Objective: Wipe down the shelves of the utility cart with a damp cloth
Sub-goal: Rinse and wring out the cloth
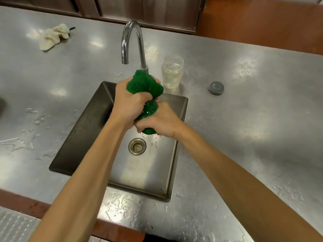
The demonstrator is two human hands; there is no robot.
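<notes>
Lengthwise, green cloth (146, 82) runs near-to-far, gripped left hand (129, 105), right hand (162, 121).

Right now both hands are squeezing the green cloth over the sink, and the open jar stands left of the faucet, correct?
Not quite. The head view shows the open jar standing to the right of the faucet, not the left. The rest holds: the left hand and the right hand both squeeze the green cloth over the sink.
</notes>
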